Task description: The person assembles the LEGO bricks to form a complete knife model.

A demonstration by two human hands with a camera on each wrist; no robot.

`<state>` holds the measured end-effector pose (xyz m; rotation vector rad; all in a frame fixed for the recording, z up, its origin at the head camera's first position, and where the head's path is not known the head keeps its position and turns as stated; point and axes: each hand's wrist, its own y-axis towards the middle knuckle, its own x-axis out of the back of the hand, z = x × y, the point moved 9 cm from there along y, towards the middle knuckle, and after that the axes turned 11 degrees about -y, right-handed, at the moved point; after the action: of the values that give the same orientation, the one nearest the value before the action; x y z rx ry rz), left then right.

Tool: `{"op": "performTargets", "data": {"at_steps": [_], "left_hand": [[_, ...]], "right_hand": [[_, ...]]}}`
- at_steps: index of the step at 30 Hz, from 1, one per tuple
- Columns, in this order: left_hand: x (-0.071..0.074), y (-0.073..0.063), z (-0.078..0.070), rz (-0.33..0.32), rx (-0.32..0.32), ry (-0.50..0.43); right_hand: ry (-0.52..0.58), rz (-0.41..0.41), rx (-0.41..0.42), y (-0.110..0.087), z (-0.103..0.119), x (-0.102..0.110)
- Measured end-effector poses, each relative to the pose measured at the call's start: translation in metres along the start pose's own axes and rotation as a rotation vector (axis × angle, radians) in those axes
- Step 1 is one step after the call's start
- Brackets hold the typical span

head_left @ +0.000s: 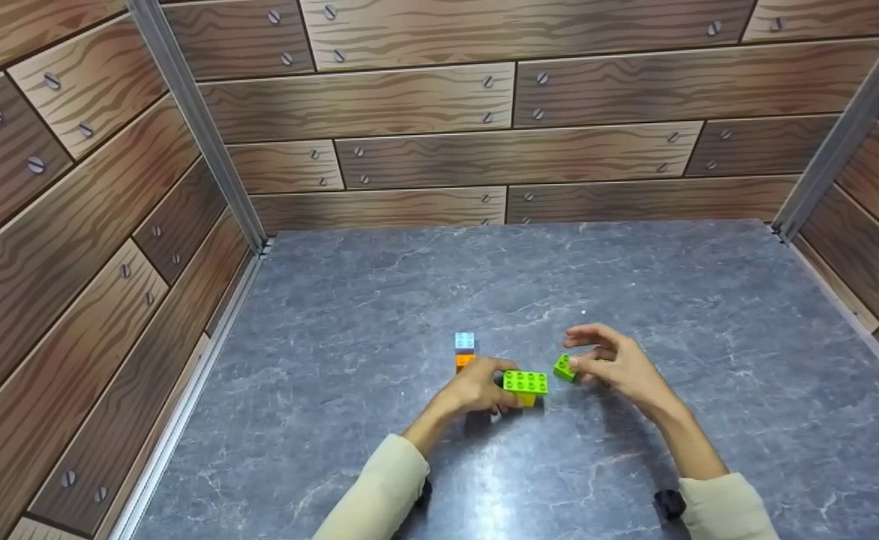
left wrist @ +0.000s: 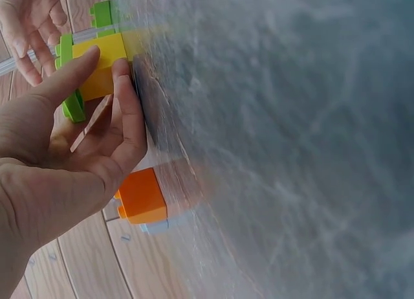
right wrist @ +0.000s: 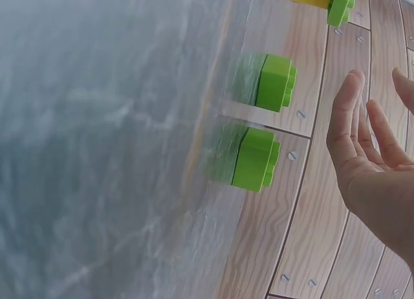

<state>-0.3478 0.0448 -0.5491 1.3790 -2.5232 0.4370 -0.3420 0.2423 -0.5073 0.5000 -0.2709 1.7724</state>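
Between my hands, my left hand (head_left: 473, 388) pinched the yellow toy brick (head_left: 527, 400), thumb opposing fingers, beneath an eight-stud green brick (head_left: 526, 382). I judged both light, rigid and smooth; the yellow sidewalls suited gripping. The green long axis ran left-right, studs upward. My right hand (head_left: 623, 367), loosely spread, held nothing near two smaller green bricks (right wrist: 256, 160). Farther stood orange (head_left: 465, 361) and light-blue bricks (head_left: 464, 342).

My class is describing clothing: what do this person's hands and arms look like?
The left hand and right hand wear no gloves. The plain, pale cream fabric left sleeve and matching right sleeve end short of the wrists. A small, rounded black object shows beside the right sleeve's edge, a dark piece beside the left's.
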Motion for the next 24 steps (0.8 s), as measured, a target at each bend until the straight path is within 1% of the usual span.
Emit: {"op": "performTargets", "data": {"at_steps": [6, 10, 13, 18, 24], "left_hand": [[-0.001, -0.001, 0.001, 0.0, 0.009, -0.021], [-0.001, -0.002, 0.001, 0.002, 0.012, -0.056], [-0.001, -0.002, 0.0, 0.004, 0.009, -0.075], [-0.001, -0.003, 0.0, 0.003, 0.008, -0.067], [-0.002, -0.003, 0.001, 0.011, 0.013, -0.066]], "right_hand": [[0.038, -0.032, -0.014, -0.001, -0.003, 0.006], [0.066, -0.043, -0.036, -0.002, -0.006, 0.01], [0.079, -0.057, -0.067, -0.002, -0.009, 0.013], [0.078, -0.084, -0.116, -0.003, -0.018, 0.019], [0.056, -0.087, -0.149, -0.007, -0.028, 0.025]]}}
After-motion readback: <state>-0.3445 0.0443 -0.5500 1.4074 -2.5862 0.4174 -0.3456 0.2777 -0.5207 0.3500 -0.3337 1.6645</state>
